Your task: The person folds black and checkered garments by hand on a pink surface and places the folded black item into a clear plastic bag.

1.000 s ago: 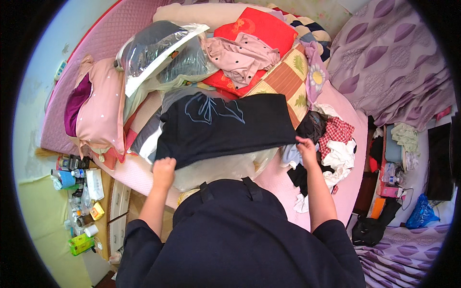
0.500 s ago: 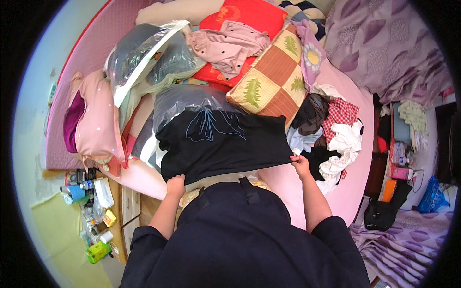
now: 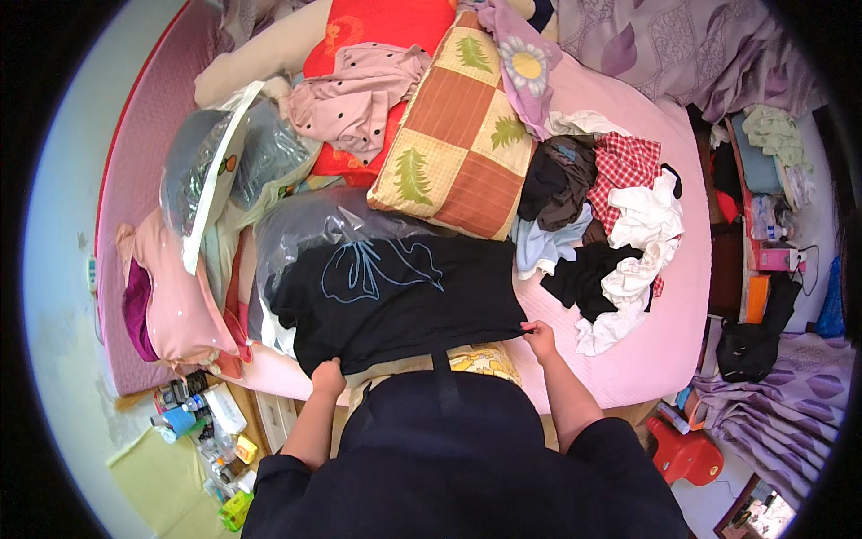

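A black garment (image 3: 413, 310) with a blue line drawing on it lies spread sideways in front of me; whether it is a shirt I cannot tell. My left hand (image 3: 327, 377) is closed on its near left corner. At the near right corner, my right hand (image 3: 539, 341) pinches the cloth. The far part of the garment rests against a clear plastic bag (image 3: 292, 216) of bedding. Past its right end lies a heap of clothes, with a black piece (image 3: 588, 280), a white piece (image 3: 639, 220) and a red checked piece (image 3: 628, 166).
Around the garment on the pink bed (image 3: 669, 332) are a checked pillow (image 3: 458, 130), a dotted pink garment (image 3: 355, 99), a pink pillow (image 3: 180, 296) and another filled plastic bag (image 3: 202, 157). Bottles and small items crowd a side table (image 3: 256, 422) at left. A red stool (image 3: 687, 454) stands at right.
The view has shifted and turned, bringing the red stool into sight at right. Both hands still hold the black garment's near edge, which stays stretched between them.
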### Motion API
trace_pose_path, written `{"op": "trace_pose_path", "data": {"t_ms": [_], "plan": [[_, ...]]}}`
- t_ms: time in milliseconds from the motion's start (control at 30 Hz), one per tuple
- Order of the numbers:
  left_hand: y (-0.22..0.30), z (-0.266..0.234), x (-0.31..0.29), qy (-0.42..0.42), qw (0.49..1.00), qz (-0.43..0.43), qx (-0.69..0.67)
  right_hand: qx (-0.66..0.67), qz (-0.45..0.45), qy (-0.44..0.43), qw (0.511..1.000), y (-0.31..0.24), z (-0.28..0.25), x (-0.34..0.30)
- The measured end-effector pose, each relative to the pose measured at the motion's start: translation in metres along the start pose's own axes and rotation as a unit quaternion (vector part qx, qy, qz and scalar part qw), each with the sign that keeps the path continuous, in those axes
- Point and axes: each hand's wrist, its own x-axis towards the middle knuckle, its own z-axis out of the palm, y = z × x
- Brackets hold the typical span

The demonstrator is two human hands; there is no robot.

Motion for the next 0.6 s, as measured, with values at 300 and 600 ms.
{"op": "trace_pose_path", "data": {"t_ms": [300,600], "plan": [[0.027,-0.03,0.016,-0.235,0.97,-0.065,-0.009,-0.032,-0.025,-0.014,0.999,-0.022,0.027,0.093],[0.116,-0.095,0.054,0.125,0.989,0.072,-0.032,-0.273,-0.265,-0.08,0.921,-0.087,0.042,0.196]]}}
